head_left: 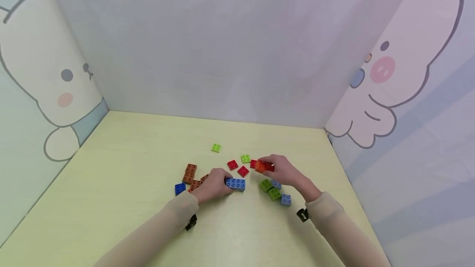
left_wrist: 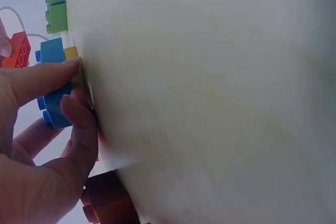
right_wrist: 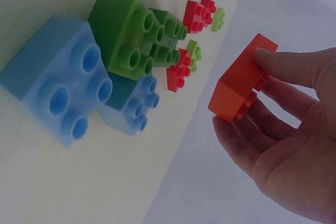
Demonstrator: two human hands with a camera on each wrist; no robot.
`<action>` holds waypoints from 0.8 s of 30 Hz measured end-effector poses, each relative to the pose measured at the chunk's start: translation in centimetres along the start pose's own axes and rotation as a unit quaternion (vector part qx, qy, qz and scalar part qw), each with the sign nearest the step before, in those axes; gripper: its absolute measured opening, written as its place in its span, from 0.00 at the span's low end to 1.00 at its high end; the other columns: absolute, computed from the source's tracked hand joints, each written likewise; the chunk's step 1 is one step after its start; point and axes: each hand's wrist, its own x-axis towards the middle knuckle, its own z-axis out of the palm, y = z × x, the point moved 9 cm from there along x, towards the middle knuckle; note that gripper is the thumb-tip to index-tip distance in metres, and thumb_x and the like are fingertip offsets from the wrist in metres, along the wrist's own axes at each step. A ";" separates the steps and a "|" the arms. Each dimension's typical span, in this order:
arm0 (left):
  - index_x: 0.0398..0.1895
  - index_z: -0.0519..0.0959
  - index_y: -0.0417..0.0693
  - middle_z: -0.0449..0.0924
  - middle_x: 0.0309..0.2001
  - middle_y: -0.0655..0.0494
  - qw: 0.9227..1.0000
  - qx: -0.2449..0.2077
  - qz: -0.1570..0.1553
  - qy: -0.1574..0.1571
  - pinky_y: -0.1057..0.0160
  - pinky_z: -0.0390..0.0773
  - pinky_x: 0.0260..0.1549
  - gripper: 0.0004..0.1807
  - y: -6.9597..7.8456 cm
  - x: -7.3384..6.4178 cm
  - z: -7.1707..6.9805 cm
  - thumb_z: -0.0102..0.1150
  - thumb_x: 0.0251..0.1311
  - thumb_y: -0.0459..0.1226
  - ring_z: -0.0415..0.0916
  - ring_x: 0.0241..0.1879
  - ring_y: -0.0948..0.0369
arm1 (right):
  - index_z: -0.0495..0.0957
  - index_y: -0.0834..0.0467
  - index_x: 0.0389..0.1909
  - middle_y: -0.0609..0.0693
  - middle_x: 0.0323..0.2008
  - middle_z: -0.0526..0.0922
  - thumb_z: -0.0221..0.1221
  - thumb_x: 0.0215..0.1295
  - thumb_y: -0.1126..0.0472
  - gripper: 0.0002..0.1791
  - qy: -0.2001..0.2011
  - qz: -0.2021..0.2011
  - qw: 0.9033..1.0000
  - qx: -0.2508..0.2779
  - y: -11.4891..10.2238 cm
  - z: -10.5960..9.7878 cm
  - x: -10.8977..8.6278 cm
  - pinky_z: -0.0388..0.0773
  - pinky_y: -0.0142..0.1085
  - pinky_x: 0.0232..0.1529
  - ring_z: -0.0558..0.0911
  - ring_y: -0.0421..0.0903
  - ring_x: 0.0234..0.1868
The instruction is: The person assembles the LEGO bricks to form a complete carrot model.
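My left hand (head_left: 213, 185) pinches a long blue toy building brick (head_left: 236, 183) low at the tabletop. In the left wrist view, a yellow piece (left_wrist: 71, 52) shows against the underside of that brick, partly covered by the fingertips. Over on the other side, my right hand (head_left: 283, 171) holds an orange-red brick (right_wrist: 239, 82) between thumb and fingers, raised off the table with its studs turned toward the palm. Beneath and nearer than the right hand sit green bricks (head_left: 274, 193) and light blue bricks (head_left: 285, 200). Brown bricks (head_left: 188, 177) lie beside the left hand.
Small red bricks (head_left: 243, 171) and lime green bricks (head_left: 216, 148) lie farther back on the pale yellow table (head_left: 148, 143). A dark blue brick (head_left: 179, 188) is left of the left hand. Printed cloth walls (head_left: 208, 52) enclose the table's back and sides.
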 end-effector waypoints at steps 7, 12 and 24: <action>0.43 0.85 0.42 0.79 0.39 0.56 1.000 -0.009 0.002 0.000 0.56 0.74 0.43 0.18 -0.1 -0.1 0.0 0.73 0.46 0.36 0.72 0.39 0.60 | 0.77 0.56 0.57 0.46 0.43 0.78 0.64 0.61 0.62 0.22 -0.029 -0.002 1.000 0.001 -1.2 2.0 0.1 0.74 0.38 0.43 0.74 0.44 0.41; 0.45 0.84 0.41 0.79 0.40 0.55 1.000 -0.015 0.003 -0.002 0.56 0.74 0.44 0.20 -0.1 -0.2 0.1 0.73 0.46 0.36 0.72 0.40 0.60 | 0.77 0.57 0.58 0.46 0.45 0.78 0.64 0.61 0.62 0.22 -0.034 -0.016 0.999 -0.002 -1.7 3.1 0.1 0.74 0.38 0.44 0.73 0.44 0.42; 0.39 0.86 0.45 0.77 0.33 0.62 1.000 -0.004 0.024 0.006 0.59 0.73 0.38 0.14 0.2 0.1 0.0 0.73 0.46 0.36 0.70 0.35 0.61 | 0.80 0.58 0.54 0.45 0.45 0.79 0.66 0.58 0.63 0.21 -0.043 -0.066 0.997 -0.009 -3.9 4.6 0.4 0.74 0.36 0.44 0.74 0.43 0.42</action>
